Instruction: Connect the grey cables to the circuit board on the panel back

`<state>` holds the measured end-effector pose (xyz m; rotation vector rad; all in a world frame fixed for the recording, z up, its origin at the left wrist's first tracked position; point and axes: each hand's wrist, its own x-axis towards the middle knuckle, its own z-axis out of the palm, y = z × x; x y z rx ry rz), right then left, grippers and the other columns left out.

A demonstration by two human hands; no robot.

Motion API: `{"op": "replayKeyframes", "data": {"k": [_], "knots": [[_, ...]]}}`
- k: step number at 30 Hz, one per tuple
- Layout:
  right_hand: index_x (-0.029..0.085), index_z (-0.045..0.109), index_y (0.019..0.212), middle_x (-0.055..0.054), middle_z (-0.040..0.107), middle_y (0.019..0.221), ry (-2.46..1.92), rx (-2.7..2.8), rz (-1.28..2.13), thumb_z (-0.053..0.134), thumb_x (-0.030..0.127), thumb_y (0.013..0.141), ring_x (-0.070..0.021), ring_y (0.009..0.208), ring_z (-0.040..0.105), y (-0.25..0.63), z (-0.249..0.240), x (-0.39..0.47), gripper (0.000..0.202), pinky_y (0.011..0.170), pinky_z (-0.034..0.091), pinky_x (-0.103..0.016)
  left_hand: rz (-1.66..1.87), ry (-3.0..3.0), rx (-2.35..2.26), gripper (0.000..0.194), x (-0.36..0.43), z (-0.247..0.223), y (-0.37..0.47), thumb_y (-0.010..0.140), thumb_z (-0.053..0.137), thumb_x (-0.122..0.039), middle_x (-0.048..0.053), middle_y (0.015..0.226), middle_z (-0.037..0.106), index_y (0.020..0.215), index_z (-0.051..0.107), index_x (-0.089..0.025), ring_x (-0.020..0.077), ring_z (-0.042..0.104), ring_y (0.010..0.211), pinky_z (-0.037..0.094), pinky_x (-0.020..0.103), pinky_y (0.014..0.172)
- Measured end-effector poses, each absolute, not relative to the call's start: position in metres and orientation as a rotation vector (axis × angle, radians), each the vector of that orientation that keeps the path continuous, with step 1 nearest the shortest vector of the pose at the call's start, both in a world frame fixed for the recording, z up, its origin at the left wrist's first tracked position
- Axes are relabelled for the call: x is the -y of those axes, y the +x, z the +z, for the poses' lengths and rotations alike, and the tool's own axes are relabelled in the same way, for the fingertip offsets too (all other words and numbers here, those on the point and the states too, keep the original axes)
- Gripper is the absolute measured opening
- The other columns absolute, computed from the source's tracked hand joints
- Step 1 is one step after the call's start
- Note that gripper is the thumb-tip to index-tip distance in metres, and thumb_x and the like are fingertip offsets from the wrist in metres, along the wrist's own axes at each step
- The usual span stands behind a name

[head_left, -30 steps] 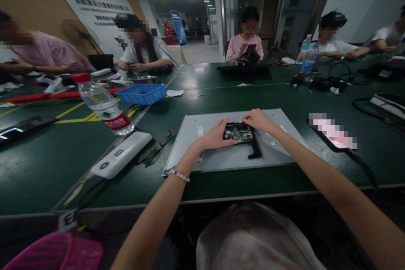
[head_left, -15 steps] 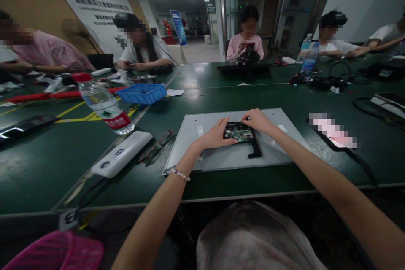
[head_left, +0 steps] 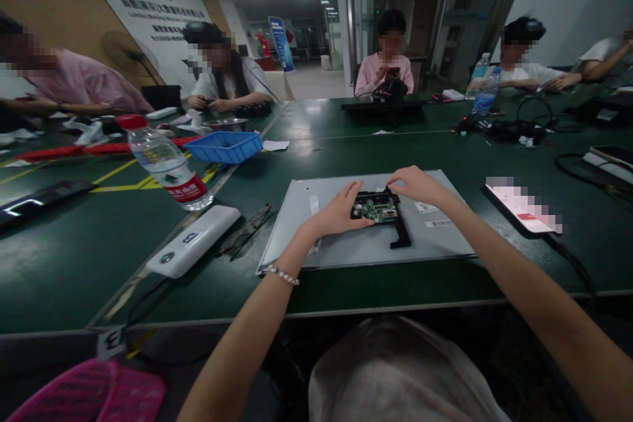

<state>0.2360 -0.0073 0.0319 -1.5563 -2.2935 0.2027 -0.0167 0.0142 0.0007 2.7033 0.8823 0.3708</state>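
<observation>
A grey metal panel (head_left: 346, 250) lies flat on the table in front of me. On it sits a black bracket (head_left: 401, 232) around a green circuit board (head_left: 378, 211). My left hand (head_left: 341, 210) grips the bracket's left side, thumb along the near edge and fingers at the far edge. Beyond the bracket's far right corner is my right hand (head_left: 413, 183), its fingers curled and drawn together. Whatever is between those fingertips is hidden. White labels (head_left: 440, 223) show on the panel near my right forearm.
Left of the panel lie eyeglasses (head_left: 246, 231), a white power bank (head_left: 195, 242), a water bottle (head_left: 165, 168) and a blue bin (head_left: 227, 148). To the right is a lit phone (head_left: 519, 211) with a cable. A pink basket (head_left: 119, 389) stands below the edge. Several people sit around the table.
My right hand has moved slightly right and away from the bracket's far edge, uncovering more of its corner. My left hand stays on the bracket. The whole view shifts a little.
</observation>
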Motion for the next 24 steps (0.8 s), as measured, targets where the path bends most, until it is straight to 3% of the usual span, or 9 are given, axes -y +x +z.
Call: {"op": "replayKeyframes", "data": {"k": [4, 11, 18, 24], "knots": [[0.016, 0.072, 0.103, -0.009, 0.071, 0.107, -1.676, 2.280, 0.342, 0.052, 0.027, 0.085, -0.0246, 0.099, 0.064, 0.268, 0.036, 0.023, 0.029, 0.087, 0.048, -0.033, 0.357, 2.845, -0.798, 0.078, -0.002, 0.012, -0.014, 0.086, 0.050, -0.054, 0.011, 0.154, 0.019, 0.148, 0.015, -0.022, 0.0291, 0.019, 0.141, 0.021, 0.046, 0.114], [0.019, 0.071, 0.104, -0.009, 0.069, 0.108, -1.778, 2.149, 0.539, 0.064, 0.026, 0.076, -0.0241, 0.094, 0.065, 0.303, 0.007, 0.044, 0.030, 0.083, 0.050, -0.034, 0.368, 2.985, -0.630, 0.053, 0.010, 0.017, -0.001, 0.091, 0.047, -0.042, 0.008, 0.148, 0.033, 0.140, 0.036, -0.022, 0.0251, 0.026, 0.139, 0.022, 0.042, 0.114], [0.018, 0.066, 0.110, -0.007, 0.070, 0.099, -1.800, 2.046, 0.646, 0.063, 0.012, 0.071, -0.0188, 0.082, 0.065, 0.297, 0.001, 0.039, 0.040, 0.076, 0.050, -0.030, 0.338, 3.025, -0.566, 0.049, 0.017, 0.015, 0.006, 0.092, 0.048, -0.038, 0.009, 0.144, 0.039, 0.137, 0.040, -0.021, 0.0247, 0.030, 0.137, 0.025, 0.042, 0.113], [0.017, 0.071, 0.090, -0.006, 0.070, 0.088, -1.850, 2.007, 0.628, 0.060, 0.016, 0.073, -0.0198, 0.082, 0.065, 0.300, 0.005, 0.043, 0.020, 0.073, 0.049, -0.029, 0.333, 3.035, -0.560, 0.047, 0.020, 0.015, 0.009, 0.092, 0.049, -0.036, 0.008, 0.144, 0.039, 0.136, 0.041, -0.022, 0.0244, 0.031, 0.136, 0.025, 0.042, 0.113]]}}
